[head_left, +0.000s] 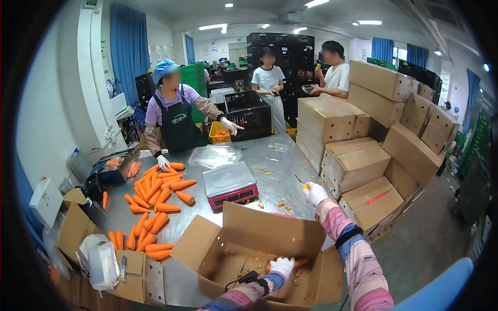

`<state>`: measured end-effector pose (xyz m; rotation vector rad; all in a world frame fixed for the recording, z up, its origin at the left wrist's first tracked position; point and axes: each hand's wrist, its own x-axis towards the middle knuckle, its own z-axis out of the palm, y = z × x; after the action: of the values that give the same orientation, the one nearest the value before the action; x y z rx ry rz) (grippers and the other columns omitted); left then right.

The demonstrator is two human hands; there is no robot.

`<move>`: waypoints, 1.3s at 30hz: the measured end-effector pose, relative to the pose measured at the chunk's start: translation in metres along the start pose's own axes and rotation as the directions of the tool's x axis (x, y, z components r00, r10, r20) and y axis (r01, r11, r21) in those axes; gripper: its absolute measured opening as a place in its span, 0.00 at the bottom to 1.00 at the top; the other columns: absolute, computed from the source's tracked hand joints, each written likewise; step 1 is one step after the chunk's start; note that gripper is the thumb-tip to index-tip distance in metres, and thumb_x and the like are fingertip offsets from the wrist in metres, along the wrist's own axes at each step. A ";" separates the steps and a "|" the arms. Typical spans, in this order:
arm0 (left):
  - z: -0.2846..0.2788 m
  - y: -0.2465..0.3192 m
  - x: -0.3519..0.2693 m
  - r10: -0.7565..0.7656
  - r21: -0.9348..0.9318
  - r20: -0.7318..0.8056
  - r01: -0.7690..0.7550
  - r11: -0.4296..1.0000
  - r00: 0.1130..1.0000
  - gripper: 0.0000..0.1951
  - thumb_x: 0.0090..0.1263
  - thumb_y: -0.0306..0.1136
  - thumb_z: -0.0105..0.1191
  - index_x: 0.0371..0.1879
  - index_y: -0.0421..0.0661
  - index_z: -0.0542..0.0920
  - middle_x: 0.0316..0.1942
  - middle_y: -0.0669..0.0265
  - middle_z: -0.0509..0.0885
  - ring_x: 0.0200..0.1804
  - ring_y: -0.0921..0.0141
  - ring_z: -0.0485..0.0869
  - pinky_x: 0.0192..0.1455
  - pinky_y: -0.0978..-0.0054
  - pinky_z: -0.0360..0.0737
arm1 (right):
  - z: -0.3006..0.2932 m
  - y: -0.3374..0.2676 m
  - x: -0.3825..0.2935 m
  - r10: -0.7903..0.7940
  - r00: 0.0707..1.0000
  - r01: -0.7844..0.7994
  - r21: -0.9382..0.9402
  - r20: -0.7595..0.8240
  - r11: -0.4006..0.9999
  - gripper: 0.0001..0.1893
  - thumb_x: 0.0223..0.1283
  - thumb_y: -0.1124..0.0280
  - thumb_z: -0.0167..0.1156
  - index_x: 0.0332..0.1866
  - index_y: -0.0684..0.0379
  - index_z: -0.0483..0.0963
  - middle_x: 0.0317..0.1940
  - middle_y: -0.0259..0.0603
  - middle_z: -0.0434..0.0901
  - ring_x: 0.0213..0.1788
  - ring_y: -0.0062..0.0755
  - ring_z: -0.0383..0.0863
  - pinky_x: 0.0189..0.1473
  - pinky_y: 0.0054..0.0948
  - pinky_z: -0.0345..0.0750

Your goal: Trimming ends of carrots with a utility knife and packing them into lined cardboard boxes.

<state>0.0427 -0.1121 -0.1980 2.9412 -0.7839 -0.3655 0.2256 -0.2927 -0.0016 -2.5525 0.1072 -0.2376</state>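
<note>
Inside an open cardboard box [249, 268], my left hand [283, 268] in a white glove grips a carrot [301, 263], whose ends show on both sides of the fingers. Small carrot trimmings [296, 273] lie on the box floor around it. Above the box's right side, my gloved right hand [317, 194] holds a small knife [299, 180] with an orange handle, its blade angled up and left. Several whole carrots [155, 190] are heaped on the steel table [272, 175] to the left.
A weighing scale [229, 182] stands behind the box, near clear plastic bags [216, 155]. Stacked cartons [358, 159] border the table's right side. Across the table, a co-worker [177, 112] touches the carrots with one hand and points with the other. Two people stand farther back.
</note>
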 end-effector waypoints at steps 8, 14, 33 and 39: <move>-0.004 -0.043 0.002 0.136 -0.310 0.246 -0.055 0.949 0.960 0.22 0.54 0.33 0.65 0.50 0.48 0.78 0.44 0.56 0.85 0.48 0.53 0.84 0.52 0.58 0.80 | 0.028 0.023 0.021 0.077 0.996 -0.088 0.255 0.055 0.963 0.17 0.63 0.62 0.57 0.53 0.60 0.79 0.43 0.57 0.84 0.45 0.50 0.86 0.49 0.39 0.80; -0.061 -0.052 -0.029 0.368 -0.670 0.179 -0.161 0.725 0.912 0.31 0.52 0.33 0.68 0.58 0.44 0.73 0.47 0.57 0.82 0.50 0.63 0.81 0.56 0.67 0.76 | 0.022 0.045 0.003 0.119 0.977 -0.182 0.403 0.175 0.897 0.18 0.68 0.67 0.55 0.57 0.65 0.76 0.35 0.43 0.85 0.24 0.30 0.86 0.25 0.27 0.77; -0.153 -0.082 -0.154 0.104 -0.783 0.182 0.208 -0.586 0.978 0.33 0.65 0.34 0.62 0.68 0.47 0.62 0.55 0.52 0.76 0.58 0.55 0.79 0.62 0.47 0.76 | -0.085 0.010 -0.172 0.034 0.988 0.047 0.512 -0.148 0.858 0.19 0.67 0.72 0.58 0.61 0.65 0.74 0.42 0.50 0.85 0.32 0.30 0.86 0.39 0.27 0.81; -0.140 -0.073 -0.150 0.072 -0.700 0.171 0.172 -0.693 0.983 0.30 0.67 0.33 0.61 0.65 0.45 0.62 0.57 0.48 0.75 0.58 0.53 0.78 0.62 0.43 0.76 | -0.072 -0.034 -0.275 0.033 0.998 -0.060 0.766 0.051 0.640 0.20 0.68 0.77 0.56 0.64 0.67 0.71 0.43 0.42 0.84 0.33 0.21 0.82 0.38 0.22 0.80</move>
<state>-0.0142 0.0276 -0.0408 0.7201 0.1472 -0.7251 -0.0576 -0.2677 0.0366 -1.6798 0.0418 -0.1685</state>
